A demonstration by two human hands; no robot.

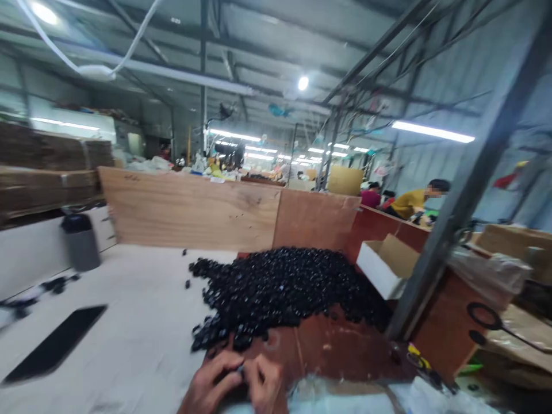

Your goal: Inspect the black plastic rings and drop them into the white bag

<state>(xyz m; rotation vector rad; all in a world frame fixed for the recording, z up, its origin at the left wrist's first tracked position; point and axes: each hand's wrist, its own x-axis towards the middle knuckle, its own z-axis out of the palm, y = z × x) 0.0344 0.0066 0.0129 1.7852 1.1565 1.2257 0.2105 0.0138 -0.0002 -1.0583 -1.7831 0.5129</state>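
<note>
A steel-roofed workshop hall point(276, 63) is stretching away under strip lights, with stacked cardboard sheets point(47, 167) standing at the left and a person in a yellow shirt point(409, 204) working at the far right. Plywood panels point(190, 210) are bordering a white worktop point(129, 328), and a grey bin point(81, 244) with a black lid is standing against its far edge. A large heap of small black pieces point(276, 293) is spreading across the worktop and onto a brown board point(340, 351), a few strays lying apart from it. An open white cardboard box point(379, 267) is sitting just beyond the heap, its contents hidden. The left hand point(211, 382) and right hand point(265, 385) are meeting just below the heap, their fingers point(230, 362) curling inward and pinching a small dark piece point(240, 369), mostly hidden between the fingertips.
</note>
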